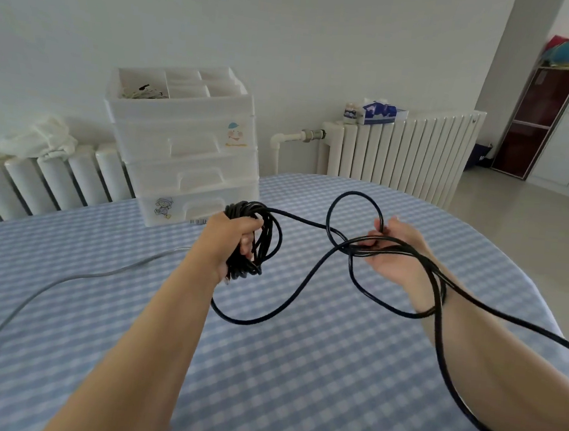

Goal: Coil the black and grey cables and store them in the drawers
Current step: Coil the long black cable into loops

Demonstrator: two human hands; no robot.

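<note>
Above the middle of the round table with the blue-and-white checked cloth (297, 371), my left hand (231, 241) is clenched around a bundle of several loops of the glossy black round cable (260, 318), the coils standing out past my knuckles on the far side and hanging below my fist. From that bundle the black cable runs right, makes one open loop in the air and crosses itself just in front of my right hand (395, 250). That hand is palm up with its fingers curled onto the strands, pinching the cable near the crossing. More of the cable drapes round my right wrist, sags in a long bight between my two forearms above the cloth, and trails along my right forearm out past the lower right edge of the view. The thin grey cable (64, 282) lies loose on the cloth near the table's left edge, curving from beside my left forearm toward the near left corner. The white translucent plastic drawer unit (186, 145) stands at the far left edge of the table, its drawers closed and its divided top tray holding some small items I cannot make out. Behind the table, white ribbed radiators (405, 150) line the wall.
</note>
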